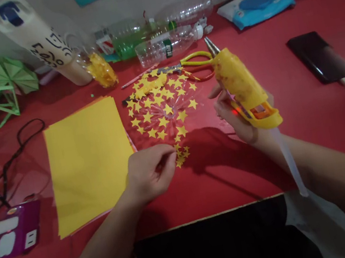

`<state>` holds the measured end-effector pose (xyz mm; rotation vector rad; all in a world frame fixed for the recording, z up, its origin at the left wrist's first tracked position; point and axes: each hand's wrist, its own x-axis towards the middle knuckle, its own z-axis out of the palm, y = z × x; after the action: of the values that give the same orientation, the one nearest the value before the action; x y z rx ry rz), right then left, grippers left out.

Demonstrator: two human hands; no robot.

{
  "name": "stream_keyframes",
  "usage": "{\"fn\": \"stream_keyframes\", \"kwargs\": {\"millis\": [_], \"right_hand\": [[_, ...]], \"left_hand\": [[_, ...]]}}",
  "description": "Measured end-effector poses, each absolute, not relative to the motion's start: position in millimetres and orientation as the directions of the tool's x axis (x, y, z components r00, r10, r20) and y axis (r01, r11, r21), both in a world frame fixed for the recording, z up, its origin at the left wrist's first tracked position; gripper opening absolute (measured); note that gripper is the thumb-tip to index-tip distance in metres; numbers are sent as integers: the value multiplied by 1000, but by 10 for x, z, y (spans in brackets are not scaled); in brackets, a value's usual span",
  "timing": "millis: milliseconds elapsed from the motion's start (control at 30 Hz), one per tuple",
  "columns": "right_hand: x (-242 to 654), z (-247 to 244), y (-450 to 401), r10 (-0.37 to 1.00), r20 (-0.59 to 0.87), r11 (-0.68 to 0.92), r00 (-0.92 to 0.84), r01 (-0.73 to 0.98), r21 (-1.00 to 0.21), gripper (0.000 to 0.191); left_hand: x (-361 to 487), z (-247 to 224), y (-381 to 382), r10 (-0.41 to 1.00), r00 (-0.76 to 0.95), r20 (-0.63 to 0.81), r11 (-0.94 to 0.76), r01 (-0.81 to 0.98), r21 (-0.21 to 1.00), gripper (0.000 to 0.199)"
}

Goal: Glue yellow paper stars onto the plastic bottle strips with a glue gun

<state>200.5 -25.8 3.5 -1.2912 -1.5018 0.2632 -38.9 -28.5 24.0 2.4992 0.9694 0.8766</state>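
Observation:
My right hand [235,113] is wrapped round a yellow glue gun [240,83], its metal nozzle tilted up to the left and a clear glue stick [290,161] hanging from its rear. My left hand [151,170] is closed, thumb and fingertips pressed together beside a small pile of yellow paper stars [180,156]. Whatever it may pinch is too small to make out. Beyond the pile, many yellow stars [162,121] are spread over a clear plastic piece [171,112] on the red table [217,192].
Yellow paper sheets [90,165] lie left of the stars. Behind are pliers [196,59], plastic bottles [161,46], a white tumbler [44,42] and a blue wipes pack [257,5]. A phone [321,56] with a cable sits right; a purple box [18,229] and black cords [6,169] sit left.

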Motion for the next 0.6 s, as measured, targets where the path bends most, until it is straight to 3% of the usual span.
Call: {"fn": "stream_keyframes", "kwargs": {"millis": [100, 300, 600], "right_hand": [[2010, 82, -267, 825, 534, 391, 186, 495, -776, 18], [2001, 92, -260, 780, 598, 454, 181, 493, -742, 14], [1988, 156, -309, 772, 631, 499, 73, 546, -673, 8]], "left_hand": [[-351, 196, -225, 645, 712, 278, -746, 506, 434, 18], [-321, 62, -148, 808, 580, 105, -578, 745, 333, 13], [-298, -9, -152, 804, 584, 115, -589, 754, 291, 12]]}}
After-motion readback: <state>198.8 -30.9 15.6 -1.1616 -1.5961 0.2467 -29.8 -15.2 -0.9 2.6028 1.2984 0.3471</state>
